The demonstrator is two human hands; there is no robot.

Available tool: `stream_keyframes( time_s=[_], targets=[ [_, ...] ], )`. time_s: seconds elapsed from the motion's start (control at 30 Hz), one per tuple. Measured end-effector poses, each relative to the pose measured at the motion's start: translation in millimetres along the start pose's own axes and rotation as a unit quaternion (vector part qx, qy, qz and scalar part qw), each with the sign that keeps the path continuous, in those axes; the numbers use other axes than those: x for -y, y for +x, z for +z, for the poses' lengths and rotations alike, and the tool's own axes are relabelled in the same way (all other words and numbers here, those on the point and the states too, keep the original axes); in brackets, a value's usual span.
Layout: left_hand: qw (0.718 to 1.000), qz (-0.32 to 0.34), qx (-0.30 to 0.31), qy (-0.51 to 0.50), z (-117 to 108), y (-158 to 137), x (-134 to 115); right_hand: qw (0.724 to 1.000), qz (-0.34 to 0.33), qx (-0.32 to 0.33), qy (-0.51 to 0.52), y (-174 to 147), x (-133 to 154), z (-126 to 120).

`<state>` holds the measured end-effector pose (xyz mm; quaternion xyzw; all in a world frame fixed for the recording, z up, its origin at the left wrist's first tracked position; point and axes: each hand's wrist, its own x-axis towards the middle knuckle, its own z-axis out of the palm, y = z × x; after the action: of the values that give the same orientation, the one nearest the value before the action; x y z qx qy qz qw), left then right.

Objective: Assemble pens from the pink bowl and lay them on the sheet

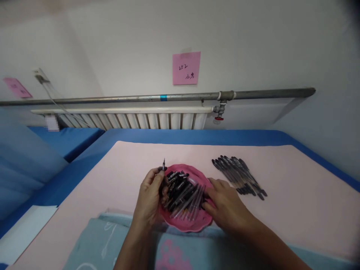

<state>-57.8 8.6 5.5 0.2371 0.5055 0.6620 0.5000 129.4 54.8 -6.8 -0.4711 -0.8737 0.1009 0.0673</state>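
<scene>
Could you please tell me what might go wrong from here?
1. The left hand holds a slim part with its pointed tip up and bare; it might prick or mark a finger.
2. The pink plate is heaped with dark pen parts and clear tubes, so some could spill as the right hand works at its rim.
3. The loosely lined-up pens beside that hand could get knocked askew.

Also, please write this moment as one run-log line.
left hand: holds pen piece, tip up | right hand: at right rim of pink dish | in dish: dark pen parts, clear tubes | pens: beside dish
</scene>
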Motion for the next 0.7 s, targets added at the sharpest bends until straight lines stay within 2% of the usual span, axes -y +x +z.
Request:
stream_keyframes(
  time_s=[0.17, 0.4, 0.57, 0.7],
  targets=[
    [0.998, -0.008, 0.025, 0.053, 3.9, -2.0, 5.8, 0.997, 0.012, 0.027, 0.077, 5.0, -3.1, 3.1],
    [0.993, -0.019, 0.048, 0.104, 3.1, -1.3, 7.2, 0.984, -0.002, -0.022, 0.178, 6.6, -16.8, 3.4],
    [0.992, -0.028, 0.063, 0.109, 0.8, 0.3, 10.7, 0.968, 0.062, -0.111, 0.216, 5.9, -20.1, -8.5],
    [0.987, -0.032, 0.092, 0.128, 2.1, -2.4, 12.0, 0.926, 0.13, -0.14, 0.326, 3.8, -14.0, -20.6]
  ],
)
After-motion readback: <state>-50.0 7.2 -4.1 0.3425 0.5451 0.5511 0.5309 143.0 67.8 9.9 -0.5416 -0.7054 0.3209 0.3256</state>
